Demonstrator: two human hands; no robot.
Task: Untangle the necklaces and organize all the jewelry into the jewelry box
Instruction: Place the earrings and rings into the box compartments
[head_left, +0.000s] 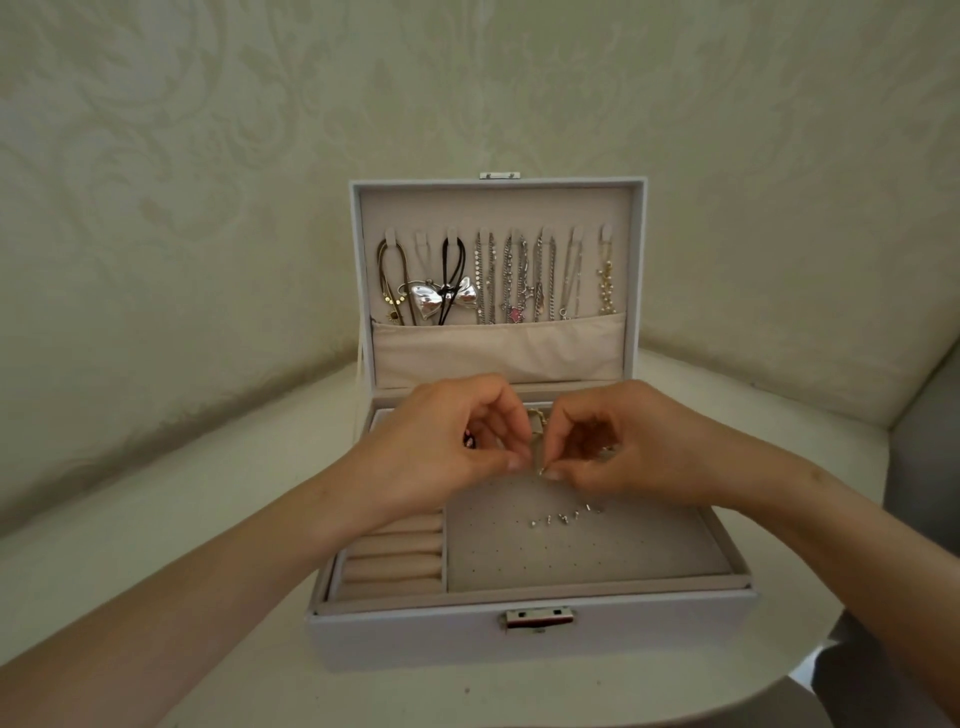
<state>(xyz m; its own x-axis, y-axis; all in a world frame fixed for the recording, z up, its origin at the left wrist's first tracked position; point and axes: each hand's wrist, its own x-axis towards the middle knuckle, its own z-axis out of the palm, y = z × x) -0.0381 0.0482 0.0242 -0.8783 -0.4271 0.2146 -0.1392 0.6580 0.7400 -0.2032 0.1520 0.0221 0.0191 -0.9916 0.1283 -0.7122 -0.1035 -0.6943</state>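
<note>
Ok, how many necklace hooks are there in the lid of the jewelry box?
8, in one row across the lid, left to right: first hook, second, third, fourth, fifth, sixth, seventh, eighth. None looks hidden.

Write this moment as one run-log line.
left hand, right hand: pinch small piece; box: open; necklaces: hang in lid; studs: row on pad

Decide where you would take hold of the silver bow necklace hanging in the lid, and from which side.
Pinch the black cord just above the silver bow, coming from the front. The lid stands upright close behind it, so only the front is open, and the bow's smooth rounded lobes would probably slip.
</note>
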